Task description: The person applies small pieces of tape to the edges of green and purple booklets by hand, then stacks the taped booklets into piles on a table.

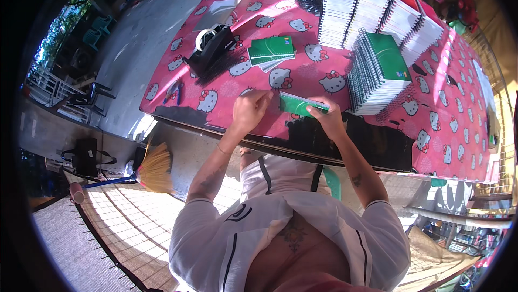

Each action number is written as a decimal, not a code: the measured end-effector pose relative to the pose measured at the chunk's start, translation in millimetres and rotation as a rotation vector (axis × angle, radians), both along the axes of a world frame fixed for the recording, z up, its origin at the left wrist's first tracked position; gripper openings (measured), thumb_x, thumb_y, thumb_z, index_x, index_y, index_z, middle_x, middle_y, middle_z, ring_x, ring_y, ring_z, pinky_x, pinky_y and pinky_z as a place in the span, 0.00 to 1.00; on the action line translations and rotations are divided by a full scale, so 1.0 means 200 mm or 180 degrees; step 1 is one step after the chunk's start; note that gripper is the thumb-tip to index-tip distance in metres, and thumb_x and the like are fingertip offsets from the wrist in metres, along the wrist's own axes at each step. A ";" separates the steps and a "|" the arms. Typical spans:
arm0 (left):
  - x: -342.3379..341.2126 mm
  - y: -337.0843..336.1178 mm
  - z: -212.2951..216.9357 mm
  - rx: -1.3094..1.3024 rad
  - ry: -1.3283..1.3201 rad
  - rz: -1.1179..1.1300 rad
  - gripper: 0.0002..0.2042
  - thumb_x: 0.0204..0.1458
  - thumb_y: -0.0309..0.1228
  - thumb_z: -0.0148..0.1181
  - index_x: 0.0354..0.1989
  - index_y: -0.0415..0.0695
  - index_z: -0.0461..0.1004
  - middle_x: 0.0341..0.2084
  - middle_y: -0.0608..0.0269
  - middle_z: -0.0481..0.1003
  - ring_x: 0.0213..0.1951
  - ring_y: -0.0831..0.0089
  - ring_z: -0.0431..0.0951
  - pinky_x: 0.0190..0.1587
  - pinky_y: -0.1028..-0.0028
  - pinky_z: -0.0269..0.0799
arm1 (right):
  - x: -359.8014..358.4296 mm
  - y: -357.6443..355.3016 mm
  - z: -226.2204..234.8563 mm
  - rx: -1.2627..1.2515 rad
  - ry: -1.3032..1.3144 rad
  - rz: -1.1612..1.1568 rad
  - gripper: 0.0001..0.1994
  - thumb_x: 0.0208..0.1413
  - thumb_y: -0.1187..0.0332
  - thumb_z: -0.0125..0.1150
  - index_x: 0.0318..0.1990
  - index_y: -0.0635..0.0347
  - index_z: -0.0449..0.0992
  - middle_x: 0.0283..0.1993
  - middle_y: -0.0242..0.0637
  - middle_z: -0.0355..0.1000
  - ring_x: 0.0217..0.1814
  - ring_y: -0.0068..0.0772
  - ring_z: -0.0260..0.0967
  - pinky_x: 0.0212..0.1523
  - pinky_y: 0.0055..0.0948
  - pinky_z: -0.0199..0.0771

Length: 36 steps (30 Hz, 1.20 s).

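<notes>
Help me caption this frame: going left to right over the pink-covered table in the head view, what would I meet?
Small blue-handled tool → black tape dispenser → left hand → green notebook held in the right hand → tall stack of green-covered notebooks.

Table (372, 135) black along near edge; cloth (306, 83) pink, white cat faces, red bows. Near-edge notebook (295, 104) green. Tape dispenser (213, 52) near left edge: black. Far-edge notebook stacks (369, 11): purple, yellow, red tops.

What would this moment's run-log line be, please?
Right hand: holds green notebook | Left hand: curled beside it | Nearby: notebook stack
</notes>
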<state>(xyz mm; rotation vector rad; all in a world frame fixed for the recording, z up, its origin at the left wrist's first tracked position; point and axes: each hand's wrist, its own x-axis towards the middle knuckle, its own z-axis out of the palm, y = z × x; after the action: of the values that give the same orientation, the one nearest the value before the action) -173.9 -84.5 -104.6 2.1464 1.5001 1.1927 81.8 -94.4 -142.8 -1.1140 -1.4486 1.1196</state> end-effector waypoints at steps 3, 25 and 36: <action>0.01 0.03 0.04 0.0029 -0.0062 -0.0169 0.07 0.52 0.30 0.66 0.39 0.44 0.81 0.23 0.58 0.74 0.24 0.63 0.77 0.30 0.66 0.73 | 0.01 0.03 -0.02 0.0076 0.0050 0.0059 0.12 0.56 0.71 0.66 0.48 0.63 0.79 0.39 0.31 0.79 0.40 0.17 0.72 0.42 0.21 0.72; 0.20 -0.17 -0.16 0.1096 0.2170 0.0038 0.31 0.63 0.51 0.45 0.65 0.38 0.62 0.69 0.49 0.58 0.71 0.51 0.54 0.66 0.34 0.41 | -0.03 -0.07 0.05 0.0377 0.0368 -0.0428 0.14 0.57 0.70 0.67 0.49 0.66 0.78 0.41 0.30 0.77 0.39 0.16 0.69 0.41 0.19 0.71; 0.27 -0.09 -0.05 0.0916 0.1882 -0.0005 0.43 0.56 0.60 0.52 0.72 0.41 0.53 0.73 0.50 0.50 0.74 0.53 0.49 0.66 0.32 0.38 | -0.01 -0.11 0.07 0.0079 0.0517 -0.0349 0.13 0.56 0.73 0.67 0.49 0.66 0.78 0.41 0.31 0.77 0.40 0.15 0.69 0.40 0.19 0.70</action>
<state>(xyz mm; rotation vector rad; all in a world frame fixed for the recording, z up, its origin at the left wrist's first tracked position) -119.4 -102.2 -114.4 2.8751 1.6080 0.8481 79.4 -116.1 -129.3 -1.0474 -1.2574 1.0861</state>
